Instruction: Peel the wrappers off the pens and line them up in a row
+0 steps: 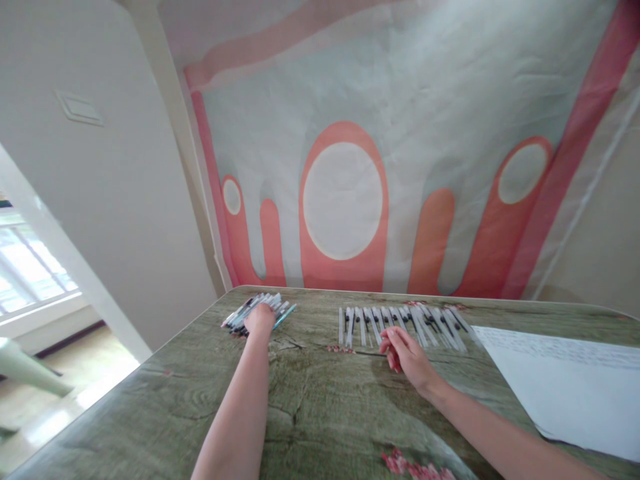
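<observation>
A loose pile of pens (240, 319), clear, dark and teal ones among them, lies toward the table's far left. My left hand (261, 320) reaches down onto this pile; its fingertips are hidden, so I cannot tell whether it grips a pen. Right of the middle, several clear pens with black parts (370, 325) are laid side by side in a row. Just in front of that row is my right hand (404, 355), its fingers curled and pinched together. A thin dark line extends left from those fingertips, perhaps a slim stick or part of the table's print.
The wood-patterned table (300, 427) carries printed twigs and pink flowers. At the right lies a large white sheet (580, 387) with lines of writing along its top. Behind the table's far edge stands a wall with a pink and orange covering (345, 273).
</observation>
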### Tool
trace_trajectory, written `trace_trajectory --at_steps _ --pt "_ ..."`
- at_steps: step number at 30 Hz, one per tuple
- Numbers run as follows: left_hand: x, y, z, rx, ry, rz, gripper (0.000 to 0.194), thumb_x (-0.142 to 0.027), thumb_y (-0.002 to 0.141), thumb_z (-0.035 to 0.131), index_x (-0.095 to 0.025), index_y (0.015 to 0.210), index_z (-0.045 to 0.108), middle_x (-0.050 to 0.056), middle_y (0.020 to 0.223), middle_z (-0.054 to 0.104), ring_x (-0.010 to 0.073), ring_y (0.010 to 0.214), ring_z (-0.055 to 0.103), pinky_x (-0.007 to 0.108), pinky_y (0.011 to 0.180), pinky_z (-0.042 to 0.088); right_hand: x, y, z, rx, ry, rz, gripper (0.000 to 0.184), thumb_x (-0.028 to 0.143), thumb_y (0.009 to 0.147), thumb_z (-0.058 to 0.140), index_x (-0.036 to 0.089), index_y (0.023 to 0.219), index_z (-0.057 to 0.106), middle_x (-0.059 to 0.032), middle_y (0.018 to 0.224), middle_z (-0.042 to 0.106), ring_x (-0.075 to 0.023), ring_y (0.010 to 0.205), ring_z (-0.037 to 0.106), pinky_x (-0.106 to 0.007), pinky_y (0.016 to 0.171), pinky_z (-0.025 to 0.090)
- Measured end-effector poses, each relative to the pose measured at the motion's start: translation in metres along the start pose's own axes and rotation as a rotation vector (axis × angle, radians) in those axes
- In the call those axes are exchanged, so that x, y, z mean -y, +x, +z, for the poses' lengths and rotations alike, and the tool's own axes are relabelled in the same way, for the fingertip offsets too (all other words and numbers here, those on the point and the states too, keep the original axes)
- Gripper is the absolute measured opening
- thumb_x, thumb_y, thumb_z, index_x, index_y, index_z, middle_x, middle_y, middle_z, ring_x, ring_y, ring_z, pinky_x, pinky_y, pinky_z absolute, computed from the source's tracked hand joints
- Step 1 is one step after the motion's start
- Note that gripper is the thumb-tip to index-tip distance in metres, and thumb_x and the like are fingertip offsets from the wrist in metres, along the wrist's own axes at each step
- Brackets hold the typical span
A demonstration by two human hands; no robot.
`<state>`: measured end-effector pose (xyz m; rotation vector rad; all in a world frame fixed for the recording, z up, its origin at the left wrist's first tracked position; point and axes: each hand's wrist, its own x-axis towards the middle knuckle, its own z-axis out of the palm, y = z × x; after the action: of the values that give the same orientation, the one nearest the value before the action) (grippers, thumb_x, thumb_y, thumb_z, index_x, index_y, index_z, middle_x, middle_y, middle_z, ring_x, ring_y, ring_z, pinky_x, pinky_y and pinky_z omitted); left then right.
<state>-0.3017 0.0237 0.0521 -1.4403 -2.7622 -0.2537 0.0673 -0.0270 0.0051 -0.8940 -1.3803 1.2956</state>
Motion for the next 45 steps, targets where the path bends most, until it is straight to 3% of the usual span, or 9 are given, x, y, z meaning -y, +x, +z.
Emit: trace_trajectory --at_steps 15,18,22,25,30,32,35,40,45 --pt "0.003 0.001 -0.008 -0.02 -0.158 0.0 0.025 -0.021 0.071 0.046 -0.018 0.091 0.061 0.013 0.097 0.061 0.0257 0.09 0.056 0.037 0.074 0.04 0.001 0.0 0.0 0.009 0.027 0.004 0.035 0.051 0.08 0.037 0.018 0.084 0.048 0.0009 0.063 0.055 -0.0061 0.037 0.042 -0.016 0.031 0.028" --pt "-0.01 0.001 -0.022 -0.091 -0.228 0.092 0.029 -0.023 0.075 0.043 -0.017 0.098 0.059 0.012 0.101 0.06 0.0235 0.093 0.054 0.035 0.077 0.039 0.001 0.001 0.0 0.007 0.028 -0.001 0.034 0.05 0.08 0.037 0.018 0.084 0.048 0.0006 0.063 0.056 -0.0062 0.037 0.042 -0.016 0.032 0.028" --pt "-0.05 -0.016 -0.043 -0.117 -0.405 0.314 0.031 -0.026 0.074 0.045 -0.016 0.099 0.06 0.008 0.096 0.063 0.0185 0.086 0.055 0.029 0.076 0.039 0.003 0.0 0.001 0.006 0.028 0.005 0.033 0.049 0.08 0.037 0.019 0.084 0.049 0.0011 0.062 0.055 -0.0064 0.037 0.042 -0.017 0.032 0.028" --pt "-0.088 -0.051 -0.055 0.082 -0.675 0.543 0.032 -0.028 0.07 0.05 -0.012 0.096 0.062 0.008 0.088 0.064 0.0176 0.081 0.055 0.027 0.074 0.04 0.006 0.0 0.002 -0.001 0.04 0.017 0.033 0.05 0.08 0.038 0.019 0.084 0.048 0.0016 0.062 0.055 -0.0065 0.037 0.041 -0.017 0.032 0.028" --pt "-0.139 -0.122 -0.054 0.827 -0.929 0.805 0.039 -0.032 0.067 0.056 -0.013 0.1 0.059 0.006 0.085 0.063 0.0123 0.071 0.054 0.024 0.065 0.041 0.013 -0.002 0.002 -0.11 0.068 -0.015 0.035 0.052 0.078 0.04 0.02 0.091 0.048 0.0027 0.063 0.052 -0.0064 0.037 0.038 -0.018 0.032 0.028" --pt "-0.15 -0.141 -0.048 0.989 -0.928 0.853 0.037 -0.032 0.065 0.059 -0.013 0.097 0.061 0.004 0.082 0.062 0.0104 0.067 0.053 0.023 0.064 0.041 0.017 -0.003 0.0 -0.176 0.073 -0.055 0.037 0.053 0.079 0.038 0.019 0.089 0.05 0.0036 0.058 0.048 -0.0068 0.037 0.036 -0.018 0.032 0.028" --pt "-0.156 -0.154 -0.036 1.099 -0.91 0.852 0.035 -0.032 0.064 0.061 -0.013 0.093 0.061 0.002 0.076 0.061 0.0089 0.063 0.051 0.022 0.062 0.039 0.02 -0.004 -0.003 -0.248 0.068 -0.098 0.038 0.052 0.08 0.035 0.019 0.088 0.052 0.0041 0.052 0.044 -0.0083 0.037 0.035 -0.02 0.034 0.027" --pt "-0.158 -0.159 -0.024 1.165 -0.9 0.814 0.035 -0.035 0.064 0.061 -0.014 0.091 0.06 0.001 0.072 0.058 0.0076 0.06 0.049 0.021 0.059 0.037 0.02 -0.003 -0.006 -0.289 0.029 -0.07 0.037 0.054 0.077 0.04 0.02 0.079 0.055 0.0032 0.047 0.043 -0.0107 0.038 0.036 -0.023 0.036 0.025" --pt "-0.167 -0.17 -0.013 1.095 -1.024 0.737 0.037 -0.047 0.067 0.055 -0.012 0.078 0.058 0.002 0.071 0.055 0.0068 0.058 0.046 0.019 0.051 0.032 0.021 -0.003 -0.004 -0.217 -0.023 -0.068 0.039 0.053 0.076 0.043 0.018 0.078 0.059 0.0016 0.05 0.047 -0.0116 0.043 0.037 -0.023 0.039 0.026"
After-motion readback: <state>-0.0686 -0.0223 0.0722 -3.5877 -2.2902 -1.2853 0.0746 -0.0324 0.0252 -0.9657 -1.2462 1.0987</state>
